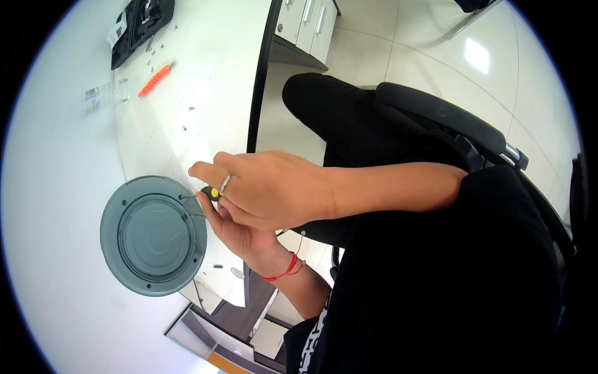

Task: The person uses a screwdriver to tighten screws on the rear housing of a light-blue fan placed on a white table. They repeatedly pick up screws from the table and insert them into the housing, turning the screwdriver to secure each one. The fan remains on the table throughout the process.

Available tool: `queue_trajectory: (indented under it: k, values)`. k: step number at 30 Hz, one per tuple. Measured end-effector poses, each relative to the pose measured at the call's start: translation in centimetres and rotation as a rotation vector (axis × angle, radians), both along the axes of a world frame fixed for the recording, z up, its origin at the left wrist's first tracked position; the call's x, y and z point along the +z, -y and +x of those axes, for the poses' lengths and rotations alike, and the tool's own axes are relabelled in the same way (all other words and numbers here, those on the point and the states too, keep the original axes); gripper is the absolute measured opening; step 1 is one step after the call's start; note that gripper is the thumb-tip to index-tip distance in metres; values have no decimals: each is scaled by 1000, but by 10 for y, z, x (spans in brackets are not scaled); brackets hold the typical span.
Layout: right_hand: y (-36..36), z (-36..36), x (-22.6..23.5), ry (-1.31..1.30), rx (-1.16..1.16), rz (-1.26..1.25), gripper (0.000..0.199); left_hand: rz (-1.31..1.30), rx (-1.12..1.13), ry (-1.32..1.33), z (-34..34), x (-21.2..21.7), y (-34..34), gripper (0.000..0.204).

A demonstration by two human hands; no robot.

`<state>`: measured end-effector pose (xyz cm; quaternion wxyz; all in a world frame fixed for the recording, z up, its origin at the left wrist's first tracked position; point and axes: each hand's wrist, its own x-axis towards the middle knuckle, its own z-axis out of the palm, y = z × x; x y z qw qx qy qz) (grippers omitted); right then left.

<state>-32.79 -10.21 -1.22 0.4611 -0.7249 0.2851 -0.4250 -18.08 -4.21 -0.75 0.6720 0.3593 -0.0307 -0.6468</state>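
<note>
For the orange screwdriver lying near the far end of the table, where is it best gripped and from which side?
Probably around the middle of the orange screwdriver, coming from above with fingers across its width. It lies flat and diagonal on the white table, with bare surface along both long sides. A clear plastic piece lies to its left, so avoid approaching from there.

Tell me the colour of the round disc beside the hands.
Grey-blue; the round disc shows in the head view.

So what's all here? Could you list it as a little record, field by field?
surface: white table
main thing: round grey disc, lying flat near the table edge
right hand: grips a small screwdriver at the disc's rim
left hand: beneath the right hand, by the tool
far end: orange tool, black device, scattered small screws
seat: black chair
</note>
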Motion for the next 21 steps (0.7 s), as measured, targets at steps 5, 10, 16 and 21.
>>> queue_trajectory:
  k: [5,10,16,21]
  values:
    - [6,-3,9,-189,124,157,47,-3,41,71,1,4,1,32]
    - [3,-10,8,-27,56,-3,26,-22,-13,-71,10,-3,-4,31]
    - [-1,2,-5,-28,-8,54,26,-46,-117,58,5,11,2,31]
    - [-1,-4,-4,-47,11,5,29,322,235,215,-31,33,15,31]
